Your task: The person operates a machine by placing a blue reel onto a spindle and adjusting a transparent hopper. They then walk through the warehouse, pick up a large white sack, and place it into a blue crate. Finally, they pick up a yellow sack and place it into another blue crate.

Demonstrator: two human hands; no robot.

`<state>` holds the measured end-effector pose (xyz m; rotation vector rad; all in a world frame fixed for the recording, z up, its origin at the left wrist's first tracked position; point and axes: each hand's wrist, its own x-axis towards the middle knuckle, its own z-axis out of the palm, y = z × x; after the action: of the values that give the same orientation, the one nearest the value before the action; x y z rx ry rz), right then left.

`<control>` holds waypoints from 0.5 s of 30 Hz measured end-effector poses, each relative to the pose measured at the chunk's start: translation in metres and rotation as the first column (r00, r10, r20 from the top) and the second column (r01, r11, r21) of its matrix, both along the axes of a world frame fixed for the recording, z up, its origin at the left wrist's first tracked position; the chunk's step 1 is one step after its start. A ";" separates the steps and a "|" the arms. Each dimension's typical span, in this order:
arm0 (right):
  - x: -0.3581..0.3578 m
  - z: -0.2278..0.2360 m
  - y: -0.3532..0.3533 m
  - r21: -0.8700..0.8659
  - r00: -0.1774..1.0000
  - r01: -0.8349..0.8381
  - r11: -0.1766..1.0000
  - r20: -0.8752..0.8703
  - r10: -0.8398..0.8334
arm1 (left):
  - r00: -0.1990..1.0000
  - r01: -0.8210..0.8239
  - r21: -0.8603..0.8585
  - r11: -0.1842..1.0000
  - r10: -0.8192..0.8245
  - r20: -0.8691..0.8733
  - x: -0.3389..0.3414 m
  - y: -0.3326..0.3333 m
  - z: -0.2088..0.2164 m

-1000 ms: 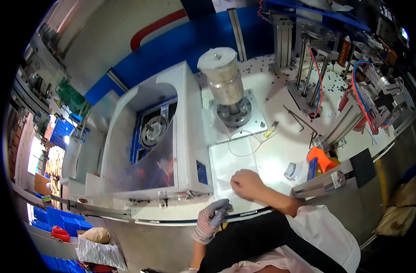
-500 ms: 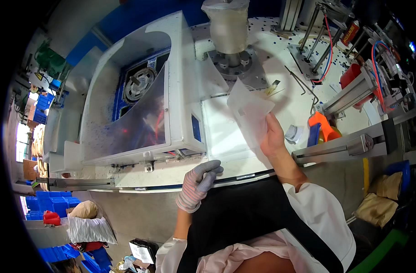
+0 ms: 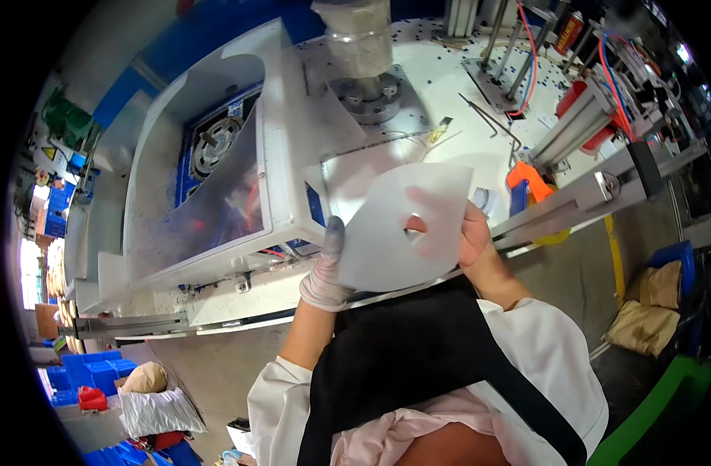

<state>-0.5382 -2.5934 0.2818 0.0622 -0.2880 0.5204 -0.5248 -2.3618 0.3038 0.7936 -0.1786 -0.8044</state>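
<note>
A translucent white plastic sheet (image 3: 383,233) with a small hole near its middle is held up in front of my body. My left hand (image 3: 327,272), in a pale striped glove, grips its left edge with the thumb up; its other fingers are hidden behind the sheet. My bare right hand (image 3: 474,237) holds the right edge, and its fingers show faintly through the plastic. One fingertip is visible at the hole. Just beyond the sheet lies the white worktable (image 3: 363,167).
On the left stands a white box-shaped machine guard (image 3: 282,155) with a round metal fixture (image 3: 217,146) inside. A wrapped column (image 3: 355,43) rises behind. To the right are hex keys (image 3: 491,120), an orange-and-blue tool (image 3: 529,182) and a metal rail (image 3: 573,203) along the table edge.
My left hand has come up from the table's front edge and taken hold of the sheet. The sheet has moved nearer to me and turned its broad face up. My view has shifted slightly.
</note>
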 end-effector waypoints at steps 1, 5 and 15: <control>0.000 -0.002 -0.003 -0.122 0.998 0.012 0.993 -0.054 -0.018 | 0.993 -0.097 0.038 0.995 0.100 -0.065 -0.006 -0.010 0.016; -0.008 0.003 -0.014 -0.379 0.992 0.100 0.920 -0.037 -0.123 | 0.987 -0.126 -0.162 0.979 0.108 -0.117 -0.011 -0.011 0.015; -0.019 -0.045 -0.027 -0.868 0.911 0.327 0.374 0.184 -0.368 | 0.813 -0.509 0.475 0.718 0.221 0.538 -0.023 0.008 0.024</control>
<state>-0.5574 -2.6204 0.2372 -1.0366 0.0591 0.1783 -0.5475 -2.3536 0.3278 1.5776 -0.1588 -0.2500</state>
